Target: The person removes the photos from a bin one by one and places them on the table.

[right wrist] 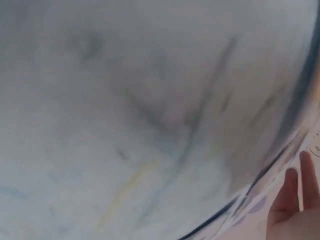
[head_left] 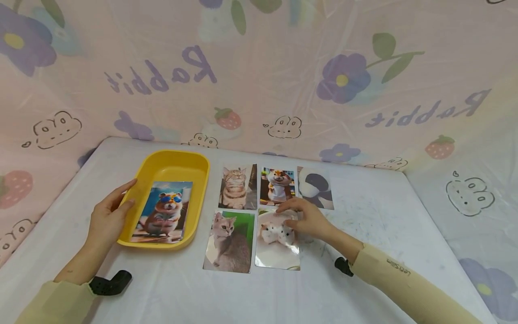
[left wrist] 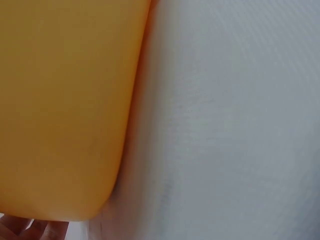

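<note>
My left hand [head_left: 106, 216] grips the left rim of a yellow plastic tray [head_left: 203, 180], its thumb on the rim; in the left wrist view its fingers [left wrist: 37, 230] show at the tray's edge. A photo card [head_left: 163, 211] of a hamster in sunglasses lies in the tray, over another card that is mostly hidden. My right hand [head_left: 309, 219] is over the upper right of a card with white hamsters [head_left: 275, 252], fingers and thumb spread apart with fingertips right at its surface. In the right wrist view the fingers [right wrist: 285, 195] look fairly straight.
Beside that card lies a grey cat card [head_left: 230, 247]. Behind them are a tabby cat card [head_left: 234, 189], a card of a hamster in white clothing [head_left: 277, 182] and a black-and-white animal card [head_left: 313, 184]. A rabbit-print curtain [head_left: 259, 90] backs the white table [head_left: 376, 216].
</note>
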Demonstrator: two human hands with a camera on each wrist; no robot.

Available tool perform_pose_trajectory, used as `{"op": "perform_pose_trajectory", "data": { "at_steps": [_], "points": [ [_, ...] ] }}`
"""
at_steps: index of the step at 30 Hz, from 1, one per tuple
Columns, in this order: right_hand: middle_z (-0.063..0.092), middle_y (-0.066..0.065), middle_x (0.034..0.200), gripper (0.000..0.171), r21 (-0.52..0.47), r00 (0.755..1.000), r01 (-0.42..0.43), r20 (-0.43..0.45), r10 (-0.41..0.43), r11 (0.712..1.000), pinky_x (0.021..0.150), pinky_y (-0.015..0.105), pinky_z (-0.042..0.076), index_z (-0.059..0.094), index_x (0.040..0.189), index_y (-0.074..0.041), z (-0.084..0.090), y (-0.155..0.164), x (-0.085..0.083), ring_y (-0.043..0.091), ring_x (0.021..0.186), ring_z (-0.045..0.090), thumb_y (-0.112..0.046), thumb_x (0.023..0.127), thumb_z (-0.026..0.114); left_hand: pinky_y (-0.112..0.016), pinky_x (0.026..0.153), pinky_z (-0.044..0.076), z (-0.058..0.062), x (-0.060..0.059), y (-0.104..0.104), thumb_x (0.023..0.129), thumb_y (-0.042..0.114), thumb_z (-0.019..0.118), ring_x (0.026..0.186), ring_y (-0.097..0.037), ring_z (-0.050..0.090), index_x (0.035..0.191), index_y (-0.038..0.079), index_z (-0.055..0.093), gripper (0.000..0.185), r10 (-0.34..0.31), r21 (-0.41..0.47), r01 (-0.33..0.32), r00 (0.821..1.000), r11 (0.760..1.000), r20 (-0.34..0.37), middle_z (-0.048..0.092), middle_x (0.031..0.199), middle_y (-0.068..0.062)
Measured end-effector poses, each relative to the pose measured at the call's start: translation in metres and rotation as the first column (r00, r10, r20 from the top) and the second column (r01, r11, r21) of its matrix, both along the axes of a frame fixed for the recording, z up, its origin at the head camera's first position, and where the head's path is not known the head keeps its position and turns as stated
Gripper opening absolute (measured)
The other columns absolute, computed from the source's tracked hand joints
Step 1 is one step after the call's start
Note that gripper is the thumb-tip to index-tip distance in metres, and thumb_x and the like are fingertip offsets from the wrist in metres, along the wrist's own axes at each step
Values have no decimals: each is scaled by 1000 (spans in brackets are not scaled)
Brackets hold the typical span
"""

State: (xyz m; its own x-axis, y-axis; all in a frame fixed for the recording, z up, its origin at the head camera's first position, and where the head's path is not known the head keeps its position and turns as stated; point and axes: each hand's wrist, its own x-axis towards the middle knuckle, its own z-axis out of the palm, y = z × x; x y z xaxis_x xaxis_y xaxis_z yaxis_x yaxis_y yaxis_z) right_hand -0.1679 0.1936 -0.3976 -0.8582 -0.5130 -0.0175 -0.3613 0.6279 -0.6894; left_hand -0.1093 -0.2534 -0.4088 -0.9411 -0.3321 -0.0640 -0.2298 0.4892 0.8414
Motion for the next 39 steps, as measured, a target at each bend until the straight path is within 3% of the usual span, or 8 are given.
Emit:
{"op": "perform_pose_trajectory", "data": {
  "at_steps": [5, 8, 13, 26, 32, 36, 37, 39],
  "points": [
    [65, 7, 118, 26, 10, 998, 57, -31, -56, 998, 89, 50, 47, 70, 108, -12, 10, -1, 0, 31, 110, 59, -4, 83, 67, -39, 95, 49, 1, 0, 0, 103, 27, 40, 123, -39, 45, 148, 31, 36, 46, -4, -6, 4, 1000, 1000, 2, 39, 148, -22],
    [66, 9, 115, 27, -38, 998, 39, -37, -41, 999, 85, 48, 49, 69, 110, -9, 13, -3, -5, 33, 103, 61, -1, 84, 66, -29, 94, 50, 2, 0, 0, 103, 27, 40, 123, -38, 45, 148, 30, 36, 46, -10, -3, 10, 1000, 1000, -1, 40, 148, -22],
    [67, 11, 113, 28, -106, 1000, 15, -4, -16, 994, 83, 46, 50, 68, 112, -7, 17, -12, -12, 35, 103, 62, -2, 85, 66, -2, 74, 43, 2, 1, -1, 102, 25, 40, 119, -36, 45, 148, 29, 38, 46, -14, 0, 14, 1000, 1000, -19, 42, 145, -24],
    [61, 21, 120, 29, -261, 988, 5, 152, 36, 965, 84, 34, 51, 64, 118, 0, 25, -59, -21, 36, 109, 57, -4, 90, 62, -8, 80, 46, 4, 0, 1, 103, 25, 41, 121, -35, 45, 148, 25, 38, 46, -7, 3, 7, 1000, 1000, -9, 42, 146, -23],
    [60, 24, 119, 29, -327, 982, -3, 176, 64, 945, 76, 30, 52, 64, 119, -1, 25, -83, -26, 32, 102, 59, -3, 90, 62, -18, 90, 49, 4, 0, 2, 102, 24, 41, 123, -35, 45, 148, 25, 39, 45, -3, 12, 3, 1000, 1000, -10, 42, 146, -21],
    [62, 20, 119, 29, -333, 980, 21, 194, 47, 943, 79, 28, 53, 65, 118, -1, 25, -102, -29, 27, 103, 60, -4, 88, 62, -28, 96, 50, 4, 0, 1, 102, 25, 42, 124, -35, 45, 148, 24, 39, 45, -6, 12, 6, 1000, 1000, -11, 42, 147, -21],
    [63, 20, 119, 29, -335, 979, 24, 201, 46, 942, 80, 28, 53, 65, 117, -2, 25, -107, -30, 26, 103, 60, -5, 88, 62, -22, 93, 50, 4, 0, 1, 102, 25, 42, 123, -35, 45, 148, 24, 39, 45, -6, 13, 6, 1000, 1000, -12, 43, 146, -21],
    [63, 21, 117, 30, -352, 975, 19, 212, 59, 936, 80, 28, 54, 65, 118, -1, 26, -118, -33, 25, 101, 61, -5, 88, 62, -31, 96, 50, 4, 0, 0, 103, 25, 41, 124, -36, 45, 148, 24, 38, 45, -9, 13, 9, 1000, 1000, -8, 42, 147, -22]
  ]
}}
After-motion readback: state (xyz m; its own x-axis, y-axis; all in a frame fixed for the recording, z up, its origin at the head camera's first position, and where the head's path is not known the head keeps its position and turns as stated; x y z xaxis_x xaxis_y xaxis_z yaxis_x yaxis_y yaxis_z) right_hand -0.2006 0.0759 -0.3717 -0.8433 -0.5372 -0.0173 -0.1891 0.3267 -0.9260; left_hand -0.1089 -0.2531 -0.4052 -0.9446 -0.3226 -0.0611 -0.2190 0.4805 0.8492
